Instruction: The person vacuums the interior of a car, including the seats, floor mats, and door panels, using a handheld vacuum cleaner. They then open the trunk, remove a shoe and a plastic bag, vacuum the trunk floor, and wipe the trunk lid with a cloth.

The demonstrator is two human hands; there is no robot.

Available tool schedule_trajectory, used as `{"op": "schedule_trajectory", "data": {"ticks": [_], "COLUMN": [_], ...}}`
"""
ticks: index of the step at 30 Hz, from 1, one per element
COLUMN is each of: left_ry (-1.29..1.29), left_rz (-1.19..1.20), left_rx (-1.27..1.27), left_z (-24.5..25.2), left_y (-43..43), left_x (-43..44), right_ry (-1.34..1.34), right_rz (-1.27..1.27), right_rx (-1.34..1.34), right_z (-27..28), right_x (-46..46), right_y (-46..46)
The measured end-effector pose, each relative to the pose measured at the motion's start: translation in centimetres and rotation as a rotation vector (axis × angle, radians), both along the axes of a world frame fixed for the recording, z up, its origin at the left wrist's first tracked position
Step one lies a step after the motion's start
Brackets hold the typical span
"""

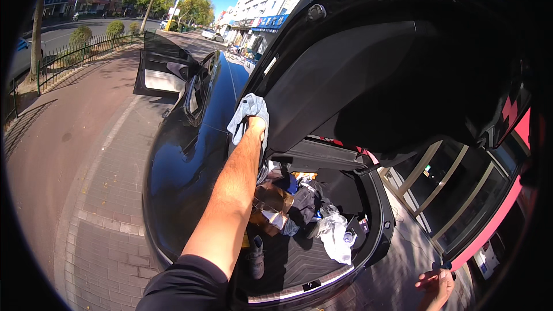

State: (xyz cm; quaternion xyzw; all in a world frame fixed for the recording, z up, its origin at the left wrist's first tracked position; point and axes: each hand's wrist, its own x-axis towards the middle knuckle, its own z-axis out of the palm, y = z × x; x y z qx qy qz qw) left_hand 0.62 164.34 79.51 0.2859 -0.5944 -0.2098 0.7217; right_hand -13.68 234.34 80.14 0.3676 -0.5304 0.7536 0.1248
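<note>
My left hand [256, 126] grips a light blue-grey cloth [248, 106], bunched around the fingers. It presses near the hinge-side gap between the dark car's body [173, 181] and its raised trunk lid [341, 82]. My bare left forearm crosses over the left side of the open trunk. Low at the right, outside the trunk, my right hand [437, 286] hangs with its fingers loosely curled. A small dark shape shows at its fingertips; whether it is held cannot be told.
In the trunk lie a shoe [256, 259], a brown bag [271, 201], dark fabric [306, 205] and white plastic bags [335, 235]. An open car door [166, 75] juts out at the left. Beyond the paving runs a green metal fence [86, 58]. Glazed doors [449, 190] stand at the right.
</note>
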Motion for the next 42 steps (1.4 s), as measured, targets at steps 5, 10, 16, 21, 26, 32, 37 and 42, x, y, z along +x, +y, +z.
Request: {"op": "schedule_trajectory", "data": {"ticks": [5,10,16,21,26,32,37,42], "left_ry": [0.176,0.360,0.463,0.524,0.253,0.283,0.119,-0.015], "left_rz": [0.031,0.007,-0.020,-0.067,-0.232,-0.256,-0.218,-0.326], "left_rx": [-0.154,-0.452,-0.769,-0.887,-0.510,-0.368,-0.182,0.168], "left_z": [11.7,25.0,33.8,35.9,31.9,21.8,8.4,-8.2], "left_y": [6.8,20.0,37.6,43.1,34.1,16.4,5.4,-0.4], "left_x": [2.5,1.9,-2.5,-4.9,3.3,-0.2,2.5,-1.0], "right_ry": [-0.050,-0.077,-0.084,-0.087,-0.124,-0.223,-0.332,-0.395], "right_rz": [0.100,0.222,0.422,0.444,0.384,0.183,0.102,-0.042], "right_rx": [0.050,0.102,0.202,0.272,0.317,0.325,0.327,0.395], "right_z": [-2.2,-3.7,-4.6,-4.3,-4.9,-6.8,-9.9,-11.5], "right_x": [-0.3,-1.7,-2.9,-2.6,-1.4,1.7,6.2,10.3], "right_y": [1.4,2.9,2.2,2.6,2.6,1.4,-2.6,-2.6]}}
